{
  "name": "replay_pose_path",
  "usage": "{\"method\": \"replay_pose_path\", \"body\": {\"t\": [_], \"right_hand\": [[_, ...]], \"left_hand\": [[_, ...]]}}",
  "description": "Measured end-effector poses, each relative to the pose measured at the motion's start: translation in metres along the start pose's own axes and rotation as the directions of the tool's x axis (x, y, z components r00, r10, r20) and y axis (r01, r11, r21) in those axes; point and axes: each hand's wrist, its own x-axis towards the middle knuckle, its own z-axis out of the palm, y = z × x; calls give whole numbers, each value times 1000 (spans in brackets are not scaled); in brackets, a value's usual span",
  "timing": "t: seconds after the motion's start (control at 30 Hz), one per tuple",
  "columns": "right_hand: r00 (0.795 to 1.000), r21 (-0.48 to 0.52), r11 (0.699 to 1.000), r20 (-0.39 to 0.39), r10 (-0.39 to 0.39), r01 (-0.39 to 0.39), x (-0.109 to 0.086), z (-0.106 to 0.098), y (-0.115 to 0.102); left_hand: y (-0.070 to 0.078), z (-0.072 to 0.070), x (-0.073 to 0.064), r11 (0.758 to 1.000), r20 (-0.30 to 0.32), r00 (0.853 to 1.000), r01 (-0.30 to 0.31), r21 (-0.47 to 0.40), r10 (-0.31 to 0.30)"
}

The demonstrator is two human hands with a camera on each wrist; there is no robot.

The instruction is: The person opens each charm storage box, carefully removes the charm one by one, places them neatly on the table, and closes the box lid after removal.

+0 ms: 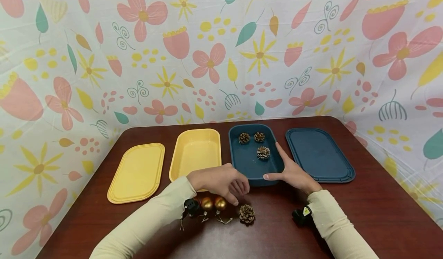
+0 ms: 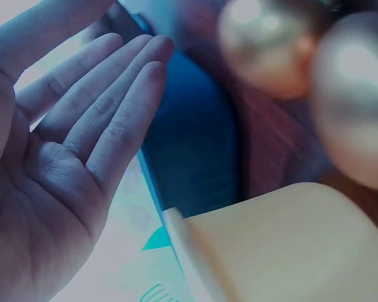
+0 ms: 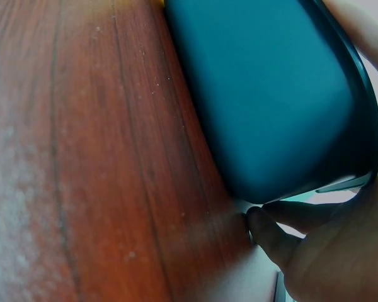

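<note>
My left hand [image 1: 225, 180] hovers near the front of the trays, above a pine cone [image 1: 247, 214] on the table. It holds nothing; the left wrist view shows its fingers [image 2: 107, 113] extended. Two gold ball ornaments [image 1: 220, 203] with strings lie beneath that wrist, beside another partly hidden by the wrist camera. With my right hand [image 1: 294, 174] I hold the near right corner of the blue tray [image 1: 247, 166], thumb at its front rim and fingers along its right wall. Several pine cones, one nearest [image 1: 263, 152], sit inside this tray.
A yellow tray [image 1: 195, 155] stands left of the blue one. Flat yellow lid [image 1: 136, 172] lies at the far left, and a flat blue lid [image 1: 320, 155] at the right. Behind the dark wooden table [image 1: 277, 228] hangs a flower-patterned cloth [image 1: 221, 59].
</note>
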Motion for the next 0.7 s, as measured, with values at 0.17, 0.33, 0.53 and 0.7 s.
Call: {"method": "replay_pose_path", "body": {"t": [0.17,0.33,0.53,0.7], "right_hand": [[1000,-6,1000,1,1,-1,0,0,-1],[1000,-6,1000,-1,6,-6,-1,0,-1],[1000,3,1000,6,9,-9,-1,1,1],[1000,15,1000,3,2,-2,-1,0,3]], "left_hand": [[4,-10,-1,997,-40,999,-36,-65,33],[7,-20,4,991,-107,993,-65,-120,52],[4,-26,11,990,-174,984,-66,-124,44],[2,-29,18,992,-285,958,-23,-124,-13]]}}
